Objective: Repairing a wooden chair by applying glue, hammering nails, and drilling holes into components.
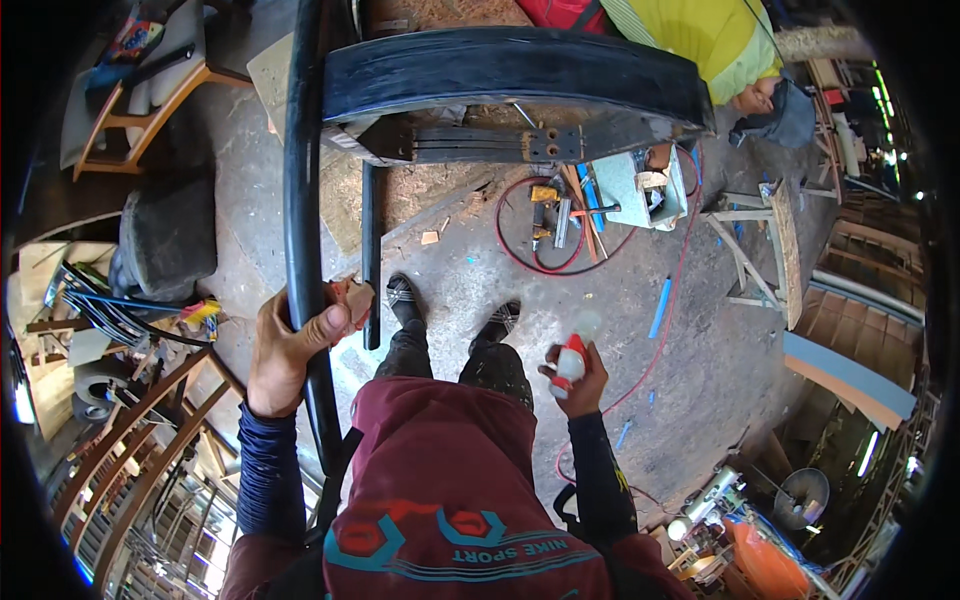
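Note:
A long black-painted rail (307,180) runs upright through the left of the view, joined at the top to a wide curved black panel (520,75). Wrapped round the lower part of this rail is my left hand (282,352), closed with the thumb across it. Beyond the rail, by those fingers, a small reddish-brown piece (356,300) shows; its kind is unclear. My right hand (588,385) is closed round a small white and red bottle (570,365), held in front of me above the floor. A shorter black leg (371,250) stands beside the rail.
On the floor lie a yellow drill (543,205), a red hose (640,375) and a pale blue box (640,195) of odds and ends. Another person (700,40) in yellow is at the top right. Wooden trestles (770,245) stand right; chair frames (125,440) stand left.

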Available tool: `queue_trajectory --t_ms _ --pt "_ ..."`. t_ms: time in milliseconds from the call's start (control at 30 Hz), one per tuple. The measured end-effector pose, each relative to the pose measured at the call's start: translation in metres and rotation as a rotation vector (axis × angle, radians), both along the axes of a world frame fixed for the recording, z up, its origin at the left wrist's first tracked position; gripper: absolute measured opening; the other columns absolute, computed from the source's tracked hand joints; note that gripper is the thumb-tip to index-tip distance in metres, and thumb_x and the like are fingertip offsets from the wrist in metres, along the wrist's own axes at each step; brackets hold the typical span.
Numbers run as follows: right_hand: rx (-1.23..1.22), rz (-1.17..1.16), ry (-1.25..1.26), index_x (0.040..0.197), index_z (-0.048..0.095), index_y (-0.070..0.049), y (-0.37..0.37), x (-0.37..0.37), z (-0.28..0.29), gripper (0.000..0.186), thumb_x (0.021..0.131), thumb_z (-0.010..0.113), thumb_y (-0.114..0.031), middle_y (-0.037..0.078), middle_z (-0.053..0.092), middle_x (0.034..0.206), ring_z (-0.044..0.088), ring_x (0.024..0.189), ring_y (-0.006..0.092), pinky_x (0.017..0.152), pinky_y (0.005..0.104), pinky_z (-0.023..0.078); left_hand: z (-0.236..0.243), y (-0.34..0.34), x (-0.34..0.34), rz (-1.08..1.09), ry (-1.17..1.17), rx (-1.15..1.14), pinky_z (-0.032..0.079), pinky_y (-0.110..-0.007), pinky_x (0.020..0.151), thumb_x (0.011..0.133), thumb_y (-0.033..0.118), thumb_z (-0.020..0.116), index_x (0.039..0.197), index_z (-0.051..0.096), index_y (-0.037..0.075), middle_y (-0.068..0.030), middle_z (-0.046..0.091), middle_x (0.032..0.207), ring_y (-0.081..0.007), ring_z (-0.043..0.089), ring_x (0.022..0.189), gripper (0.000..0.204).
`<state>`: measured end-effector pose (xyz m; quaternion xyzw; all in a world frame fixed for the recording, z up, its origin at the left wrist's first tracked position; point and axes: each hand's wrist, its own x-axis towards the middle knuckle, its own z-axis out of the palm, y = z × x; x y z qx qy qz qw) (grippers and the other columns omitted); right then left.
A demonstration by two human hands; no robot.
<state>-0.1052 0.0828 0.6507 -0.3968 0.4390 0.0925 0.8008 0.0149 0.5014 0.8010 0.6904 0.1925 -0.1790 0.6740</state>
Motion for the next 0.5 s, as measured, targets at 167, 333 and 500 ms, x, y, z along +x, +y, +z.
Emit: queue_trajectory --t_ms 167,333,500 --pt "0.12 0.087 -0.03 0.1 0.06 -0.01 0.003 -0.016 0.023 0.045 0.104 0.036 -0.048 0.011 0.061 0.076 0.056 0.071 0.0232 0.068 0.0401 0.041 -0.026 0.009 -0.01 0.124 -0.084 -0.318 0.046 -0.027 0.07 0.093 0.067 0.055 0.103 0.064 -0.002 -0.0058 0.064 0.084 -0.0136 0.059 0.075 0.07" --pt "0.053 0.14 0.026 0.1 0.06 -0.008 0.011 -0.009 0.022 0.046 0.104 0.035 -0.047 0.012 0.06 0.074 0.057 0.07 0.0243 0.068 0.0408 0.043 -0.071 0.038 -0.021 0.376 0.082 -0.444 0.047 -0.025 0.068 0.106 0.046 0.043 0.103 0.063 0.0 -0.0068 0.066 0.083 -0.0128 0.061 0.072 0.051" --pt "0.097 0.119 0.016 0.104 0.057 -0.002 0.017 0.001 0.019 0.051 0.104 0.034 -0.048 0.015 0.061 0.078 0.059 0.07 0.0272 0.067 0.0426 0.049 -0.194 0.075 -0.066 0.28 0.184 -0.008 0.039 -0.024 0.051 0.099 0.028 0.061 0.087 0.065 0.001 -0.0017 0.061 0.069 -0.0078 0.054 0.058 0.03"
